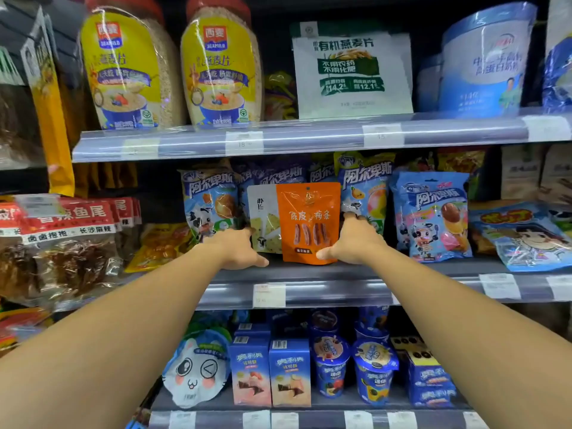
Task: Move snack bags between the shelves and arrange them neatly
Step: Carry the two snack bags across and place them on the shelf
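Note:
An orange snack bag (pixel 306 209) stands upright at the front of the middle shelf (pixel 309 275). A white snack bag (pixel 263 212) stands touching its left side, partly overlapped by it. My right hand (pixel 356 239) grips the orange bag's right edge, with the thumb on its lower front corner and the fingers curled behind. My left hand (pixel 238 247) holds the white bag's left edge, its thumb lying along the shelf under the bag. Blue Alpenliebe candy bags (pixel 430 212) stand behind and to both sides.
The top shelf holds yellow oatmeal jars (pixel 123 69), a white oat bag (pixel 349 75) and a blue tub (pixel 486 63). Blue Oreo boxes and cups (pixel 309 370) and a cat-face bag (pixel 195 370) fill the bottom shelf. Red-labelled fish snack packs (pixel 62 239) hang at the left.

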Motion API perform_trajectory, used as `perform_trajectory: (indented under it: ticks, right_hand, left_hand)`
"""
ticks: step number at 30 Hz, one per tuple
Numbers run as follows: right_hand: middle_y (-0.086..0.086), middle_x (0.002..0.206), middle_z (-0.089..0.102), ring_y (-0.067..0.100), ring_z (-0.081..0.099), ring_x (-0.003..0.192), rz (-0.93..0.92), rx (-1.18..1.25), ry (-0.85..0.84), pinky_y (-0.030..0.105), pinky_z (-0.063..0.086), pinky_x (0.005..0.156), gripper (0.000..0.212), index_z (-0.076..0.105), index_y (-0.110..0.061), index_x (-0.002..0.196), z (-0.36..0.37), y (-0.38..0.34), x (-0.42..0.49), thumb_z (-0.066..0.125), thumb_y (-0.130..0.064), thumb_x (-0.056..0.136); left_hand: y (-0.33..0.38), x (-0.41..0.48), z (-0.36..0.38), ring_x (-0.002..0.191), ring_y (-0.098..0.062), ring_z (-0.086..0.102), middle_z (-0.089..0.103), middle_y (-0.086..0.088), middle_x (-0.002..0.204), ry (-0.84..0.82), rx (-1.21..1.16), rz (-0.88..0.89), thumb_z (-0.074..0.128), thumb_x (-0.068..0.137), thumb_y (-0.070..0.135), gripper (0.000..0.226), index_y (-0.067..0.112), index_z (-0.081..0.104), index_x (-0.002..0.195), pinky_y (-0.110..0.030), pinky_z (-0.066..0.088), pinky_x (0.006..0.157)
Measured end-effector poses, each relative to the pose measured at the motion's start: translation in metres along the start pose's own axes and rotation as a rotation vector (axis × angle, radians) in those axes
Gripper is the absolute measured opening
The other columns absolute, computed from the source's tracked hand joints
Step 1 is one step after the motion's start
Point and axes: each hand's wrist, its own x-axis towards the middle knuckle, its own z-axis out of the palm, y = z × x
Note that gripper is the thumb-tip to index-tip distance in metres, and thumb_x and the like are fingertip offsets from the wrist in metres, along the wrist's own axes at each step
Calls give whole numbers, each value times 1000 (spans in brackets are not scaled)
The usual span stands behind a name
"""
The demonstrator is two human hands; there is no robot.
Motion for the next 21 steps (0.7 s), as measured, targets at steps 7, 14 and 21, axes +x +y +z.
perform_trajectory:
  ticks: [7,14,21]
  right_hand:
    - [8,106,60,31,61,97,110,143,20,38,53,81,97,47,-10,117,28,-17,20,78,-72,49]
    - [15,134,54,36,52,122,253,368,163,41,46,97,108,35,-6,135,45,-33,30,89,-52,53]
    - [12,138,50,34,49,127,260,604,168,45,43,105,105,29,-7,141,46,-33,26,92,-28,59]
  left_hand:
    - [-23,18,4,132,-29,45,41,-7,151,-5,-60,56,63,75,64,97,22,23,152,-41,41,107]
    - [-35,47,10,132,-30,43,36,-8,153,11,-130,109,67,74,59,98,25,19,153,-41,40,107]
    - [-32,64,13,120,-28,53,51,-5,141,6,-187,71,71,69,62,89,23,39,143,-35,46,97]
